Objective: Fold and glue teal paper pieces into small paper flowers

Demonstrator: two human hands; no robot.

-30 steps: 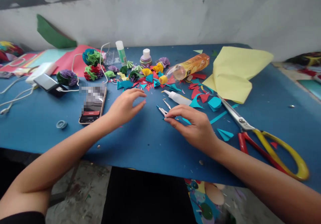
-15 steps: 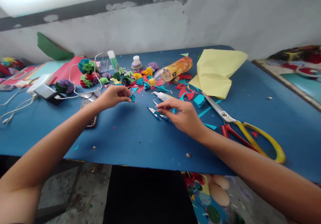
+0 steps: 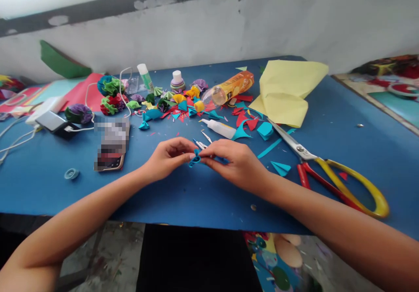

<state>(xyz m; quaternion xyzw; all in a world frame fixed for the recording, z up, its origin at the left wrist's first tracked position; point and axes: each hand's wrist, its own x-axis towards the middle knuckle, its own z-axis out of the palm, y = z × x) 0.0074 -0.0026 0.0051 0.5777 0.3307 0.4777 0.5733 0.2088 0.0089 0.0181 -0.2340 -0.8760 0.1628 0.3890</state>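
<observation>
Head view, the only one: a small curled blue paper piece (image 3: 195, 158) is pinched from both sides, by the left hand (image 3: 172, 159) and by the right hand (image 3: 237, 161). Each grip is closed to a narrow thumb-and-finger pinch, with the paper caught at the tips. Exact contact is hard to judge, as the piece is tiny and partly covered; a fold or curl is probably being shaped.

For a good result, light pressure should be used, creases should be set close to the tips, and the sides shouldn't be pulled apart, since thin paper is easily torn.

Position: the piece is held directly between the two grips, over the tabletop (image 3: 170, 204), just nearside of a slim pen-like tool (image 3: 199, 144). A white glue bottle (image 3: 219, 128) is set beyond; scissors (image 3: 303, 152) are laid well off to the right.
</observation>
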